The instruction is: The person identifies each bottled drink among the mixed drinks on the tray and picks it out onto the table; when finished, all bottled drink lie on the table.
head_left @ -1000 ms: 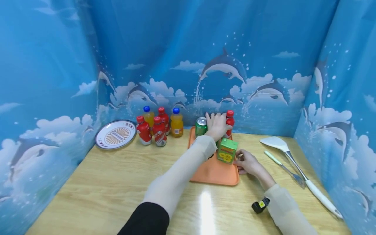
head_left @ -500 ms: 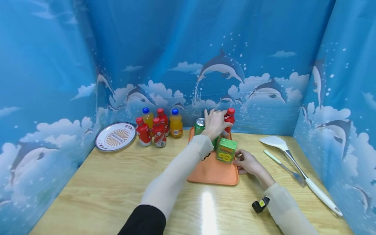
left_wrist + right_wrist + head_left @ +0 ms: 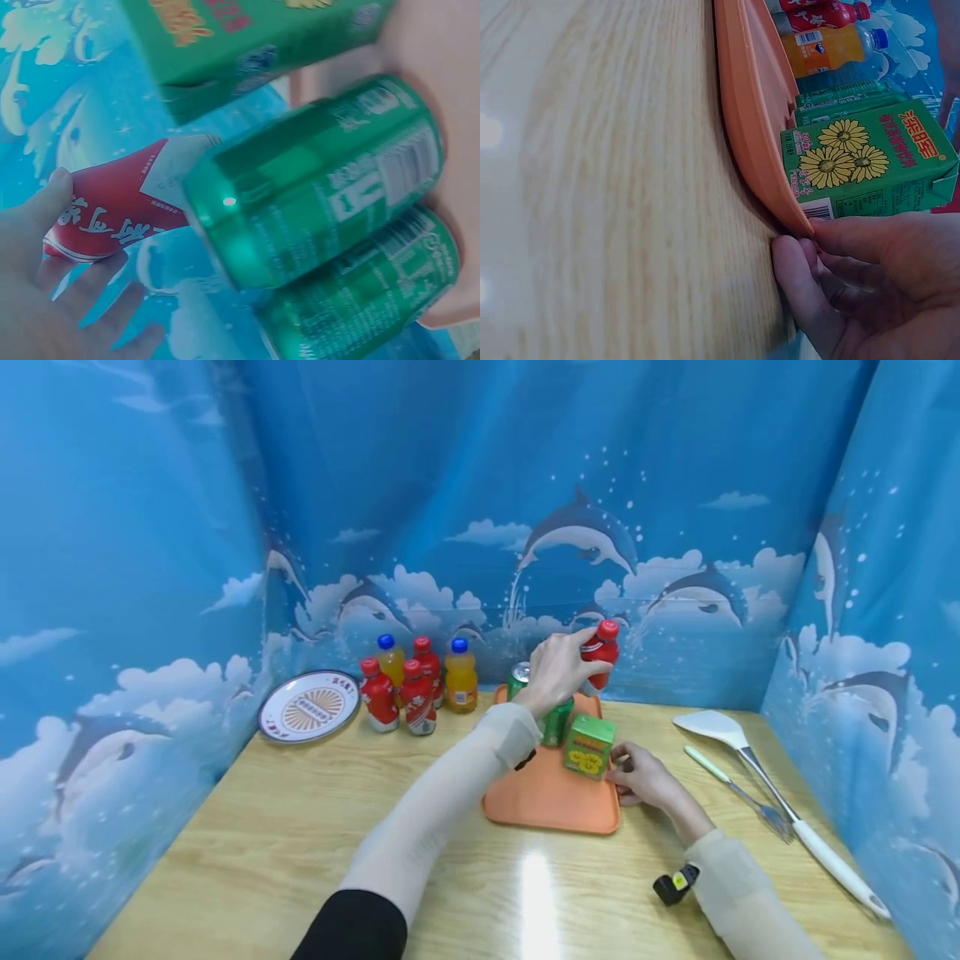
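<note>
My left hand (image 3: 557, 670) grips a red drink bottle (image 3: 604, 650) near its cap end, above the back right of an orange tray (image 3: 551, 806). In the left wrist view the thumb and a finger pinch the bottle (image 3: 124, 196) while the other fingers spread. Two green cans stand on the tray: the front can (image 3: 556, 724) and the back can (image 3: 518, 677), partly behind my left hand. A green drink carton (image 3: 589, 747) with yellow flowers stands at the tray's right side. Beside it, my right hand (image 3: 647, 777) pinches the tray's rim (image 3: 780, 202) between thumb and fingers.
Left of the tray several bottles stand grouped, red ones (image 3: 418, 700) and orange ones (image 3: 461, 678). A white plate (image 3: 309, 706) leans at the far left. A fork (image 3: 738, 792) and a white-handled spatula (image 3: 772, 793) lie on the right. A dolphin-print curtain (image 3: 480, 510) encloses the table.
My left hand has lifted the red bottle from the tray's back right, up and slightly to the right. My right hand has stayed at the tray's rim.
</note>
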Tool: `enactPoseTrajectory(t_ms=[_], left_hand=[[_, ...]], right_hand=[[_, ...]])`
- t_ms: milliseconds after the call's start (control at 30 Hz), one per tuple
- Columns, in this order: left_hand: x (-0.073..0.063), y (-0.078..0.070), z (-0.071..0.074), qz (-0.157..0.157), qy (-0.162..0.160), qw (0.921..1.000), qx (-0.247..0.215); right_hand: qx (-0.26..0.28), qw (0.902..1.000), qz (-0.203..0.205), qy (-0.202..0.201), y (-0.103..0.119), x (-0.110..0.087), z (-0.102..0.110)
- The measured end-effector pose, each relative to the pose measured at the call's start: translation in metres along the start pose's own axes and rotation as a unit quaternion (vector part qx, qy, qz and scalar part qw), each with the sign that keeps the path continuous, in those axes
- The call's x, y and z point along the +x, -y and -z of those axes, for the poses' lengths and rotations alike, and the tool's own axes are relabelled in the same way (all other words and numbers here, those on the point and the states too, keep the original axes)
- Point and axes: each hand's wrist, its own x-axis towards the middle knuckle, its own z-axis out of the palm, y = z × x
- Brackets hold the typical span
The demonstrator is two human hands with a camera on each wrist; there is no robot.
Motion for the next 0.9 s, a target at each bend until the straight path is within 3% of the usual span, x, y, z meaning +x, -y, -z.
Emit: enactPoseTrajectory(t_ms=[400, 500, 667, 900], left_hand=[[-0.011, -0.014, 0.024, -0.006, 0.006, 0.9895, -0.144], [-0.01, -0.014, 0.028, -0.002, 0.015, 0.9823, -0.187], [-0.009, -0.014, 0.033, 0.012, 0.024, 0.9635, -0.267], [-0.01, -0.011, 0.036, 0.033, 0.025, 0.9495, -0.311]], right_hand=[[-0.003, 1.0, -0.007, -0.003, -0.002, 0.0, 0.0], [0.001, 1.0, -0.003, -0.004, -0.003, -0.001, 0.0], [0.002, 1.0, 0.004, -0.002, -0.004, -0.001, 0.0], [0.002, 1.0, 0.007, 0.001, -0.003, 0.0, -0.002]])
